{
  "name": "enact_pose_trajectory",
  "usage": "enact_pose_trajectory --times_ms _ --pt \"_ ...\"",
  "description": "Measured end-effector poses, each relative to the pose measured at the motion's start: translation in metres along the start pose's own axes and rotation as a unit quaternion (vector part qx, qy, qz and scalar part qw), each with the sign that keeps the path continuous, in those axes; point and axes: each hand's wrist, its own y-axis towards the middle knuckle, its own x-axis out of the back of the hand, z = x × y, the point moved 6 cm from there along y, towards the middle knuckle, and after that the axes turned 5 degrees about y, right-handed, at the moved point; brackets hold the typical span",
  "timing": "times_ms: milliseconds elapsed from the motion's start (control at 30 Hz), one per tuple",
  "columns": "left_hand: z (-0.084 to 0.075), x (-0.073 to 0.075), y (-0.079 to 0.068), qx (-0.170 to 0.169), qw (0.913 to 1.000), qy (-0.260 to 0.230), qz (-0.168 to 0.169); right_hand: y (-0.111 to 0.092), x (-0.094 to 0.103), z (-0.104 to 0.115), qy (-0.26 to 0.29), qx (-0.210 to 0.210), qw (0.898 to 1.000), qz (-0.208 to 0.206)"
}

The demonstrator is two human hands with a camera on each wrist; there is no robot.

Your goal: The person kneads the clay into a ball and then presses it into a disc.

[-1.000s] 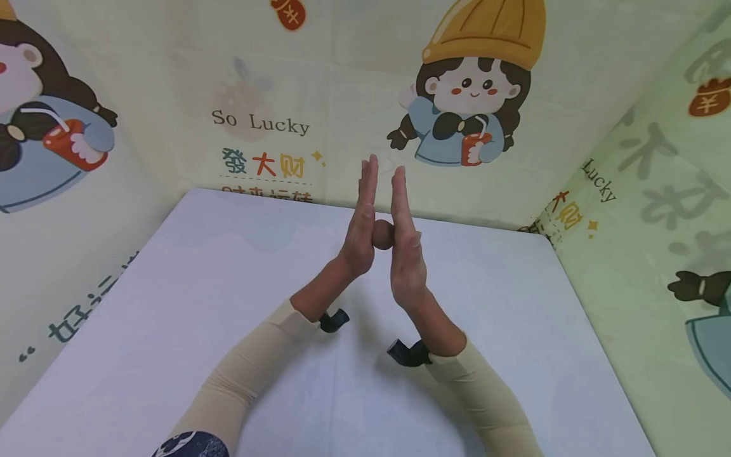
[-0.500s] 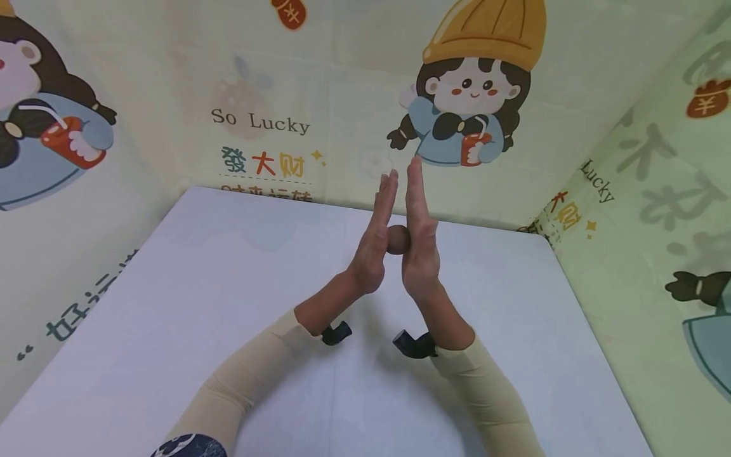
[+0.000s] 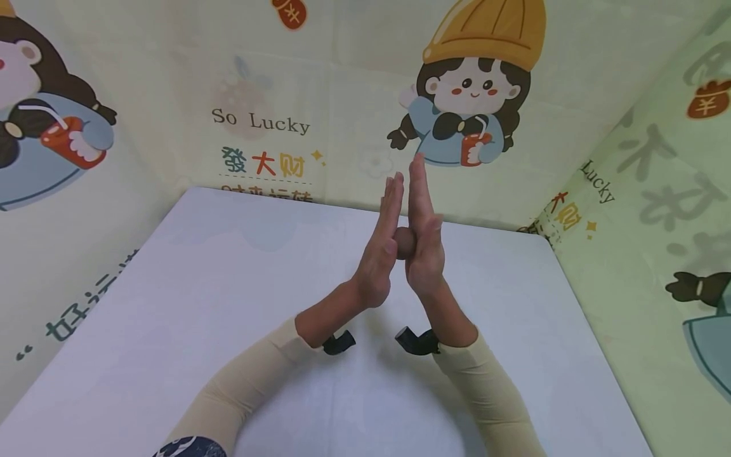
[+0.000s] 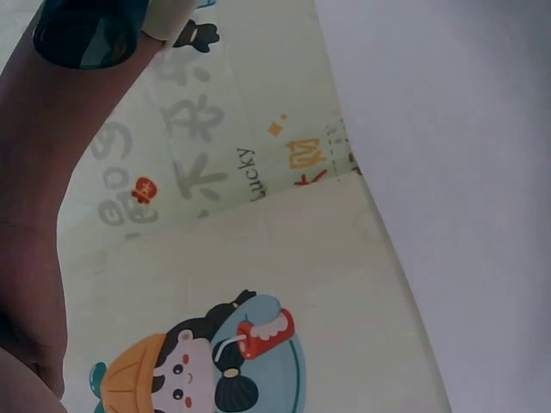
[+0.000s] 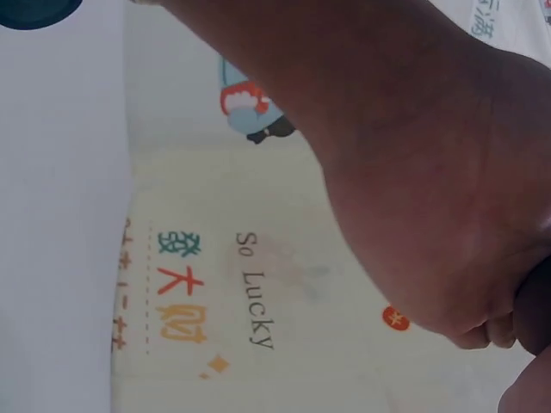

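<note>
A small, smooth brown ball (image 3: 405, 243) is sandwiched between my two flat palms, raised over the table. My left hand (image 3: 374, 257) presses it from the left, fingers straight and pointing away from me. From the other side my right hand (image 3: 425, 251) presses it, also with straight fingers, its fingertips reaching farther forward than the left ones. In the right wrist view the ball (image 5: 535, 305) is a dark shape at the right edge, with the left hand (image 5: 439, 232) above it. The left wrist view shows the right forearm (image 4: 34, 172) crossing its left side.
The white table (image 3: 257, 266) spreads beneath both arms. Behind it and at the sides hangs a cream printed cloth (image 3: 354, 95) with cartoon girls and lettering. Dark wrist cameras (image 3: 419, 341) stick out under both wrists, above the table.
Both hands have shifted right together with the ball. The left hand has slid back toward me while the right has slid forward, so the right fingertips now lead.
</note>
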Motion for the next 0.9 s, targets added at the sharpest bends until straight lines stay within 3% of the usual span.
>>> enact_pose_trajectory --times_ms 367,900 --pt "-0.011 0.006 0.008 0.001 0.9996 -0.006 -0.026 -0.006 -0.002 -0.012 0.041 -0.025 0.999 0.003" --pt "0.003 0.02 0.015 0.024 0.9971 -0.031 -0.066 -0.015 -0.012 -0.022 -0.027 -0.031 0.999 0.026"
